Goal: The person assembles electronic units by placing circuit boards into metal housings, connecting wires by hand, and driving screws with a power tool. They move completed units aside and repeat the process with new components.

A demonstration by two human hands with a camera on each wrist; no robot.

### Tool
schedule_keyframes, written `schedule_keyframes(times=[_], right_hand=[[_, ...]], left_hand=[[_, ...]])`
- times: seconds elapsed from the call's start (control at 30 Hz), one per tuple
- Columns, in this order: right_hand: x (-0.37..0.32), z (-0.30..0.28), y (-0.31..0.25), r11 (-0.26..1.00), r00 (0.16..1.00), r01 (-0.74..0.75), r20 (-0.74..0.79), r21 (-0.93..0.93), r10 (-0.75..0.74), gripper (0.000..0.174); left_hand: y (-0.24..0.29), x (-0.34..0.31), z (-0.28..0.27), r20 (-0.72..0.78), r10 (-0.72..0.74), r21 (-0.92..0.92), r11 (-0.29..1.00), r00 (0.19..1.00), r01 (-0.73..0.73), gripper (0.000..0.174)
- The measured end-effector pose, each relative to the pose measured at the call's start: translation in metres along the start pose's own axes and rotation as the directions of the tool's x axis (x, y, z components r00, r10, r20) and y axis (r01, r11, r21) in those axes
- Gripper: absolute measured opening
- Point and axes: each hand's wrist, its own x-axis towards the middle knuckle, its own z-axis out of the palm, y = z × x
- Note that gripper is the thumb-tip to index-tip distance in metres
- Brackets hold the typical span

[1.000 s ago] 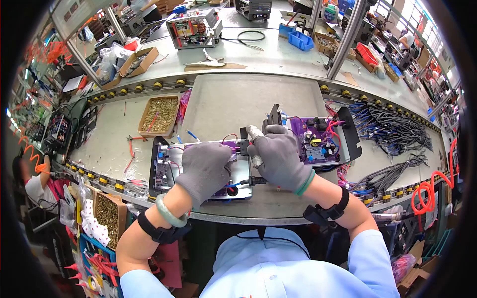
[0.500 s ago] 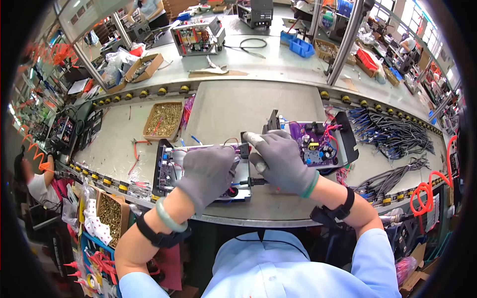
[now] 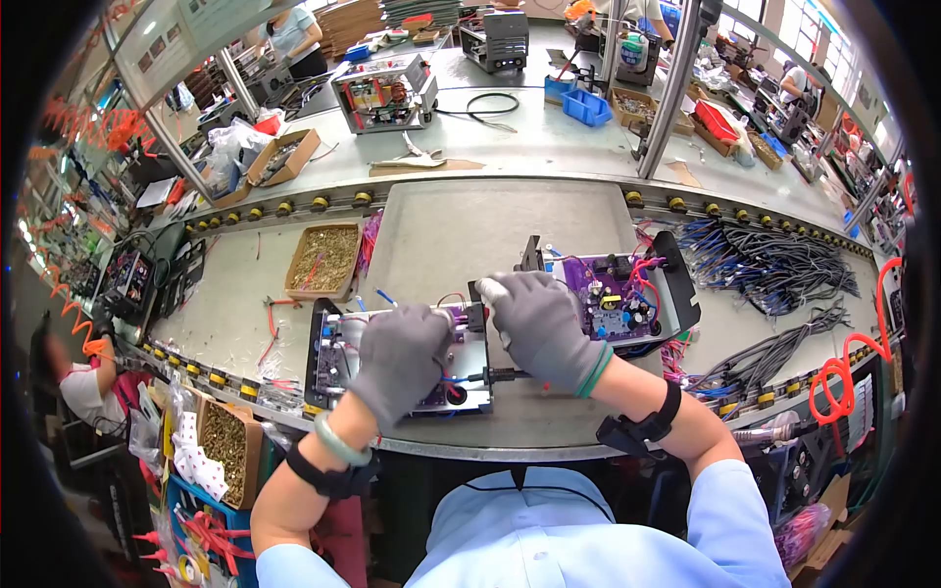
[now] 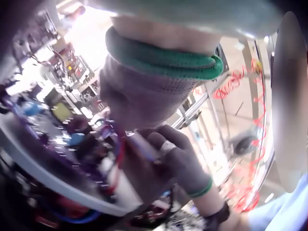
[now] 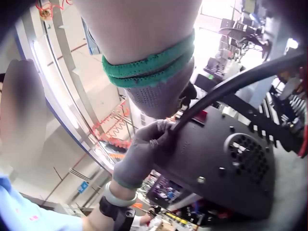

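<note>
Both hands wear grey gloves. An open chassis with a purple circuit board (image 3: 334, 345) lies on the bench, its dark end panel (image 5: 216, 159) standing upright. My left hand (image 3: 404, 361) is over the board side, fingers curled at the panel's inner face; what its fingertips touch is hidden. From the other side my right hand (image 3: 544, 328) grips the panel's top edge, a light-coloured wrap on one finger. A thick black cable (image 5: 236, 84) passes close to the panel. Beside the right hand lies a second chassis with a purple board (image 3: 610, 294).
A cardboard box of small brass-coloured parts (image 3: 325, 259) stands at the left. Grey cables (image 3: 774, 260) are heaped at the right. A large flat plate (image 3: 500, 220) lies behind the hands; rollers (image 3: 320, 204) line the bench. Farther back are an opened machine (image 3: 385, 95) and blue bins (image 3: 586, 108).
The head view has shifted, so the bench sits slightly lower in it. Both hands stay at the same end panel, with small changes in the fingers.
</note>
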Motion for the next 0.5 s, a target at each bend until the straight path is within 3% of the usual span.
schedule_keyframes(times=[0.03, 0.07, 0.17, 0.23, 0.5], right_hand=[[-0.002, 0.005, 0.003, 0.993, 1.0, -0.014, -0.011, -0.114, 0.013, 0.048], [-0.005, 0.011, 0.006, 0.996, 0.999, 0.002, 0.042, -0.087, 0.002, 0.056], [-0.006, 0.007, 0.005, 0.997, 0.988, -0.065, 0.137, -0.032, 0.069, 0.054], [-0.005, 0.011, 0.006, 0.997, 0.993, -0.043, 0.103, -0.066, 0.05, 0.054], [-0.006, 0.017, 0.006, 0.999, 0.991, -0.035, 0.129, -0.036, 0.039, 0.043]], left_hand=[[0.002, 0.0, 0.001, 0.0, 0.008, -0.003, 1.0, 1.0, -0.008, 0.013], [0.006, -0.002, 0.001, -0.034, -0.016, 0.024, 1.0, 0.999, 0.017, 0.013], [0.011, -0.006, 0.002, -0.052, -0.064, 0.044, 0.997, 0.997, 0.067, 0.013], [0.012, -0.008, 0.003, -0.043, -0.153, 0.01, 0.988, 0.987, 0.154, 0.014], [0.006, 0.007, 0.005, 0.069, -0.09, -0.005, 0.996, 0.993, 0.091, 0.013]])
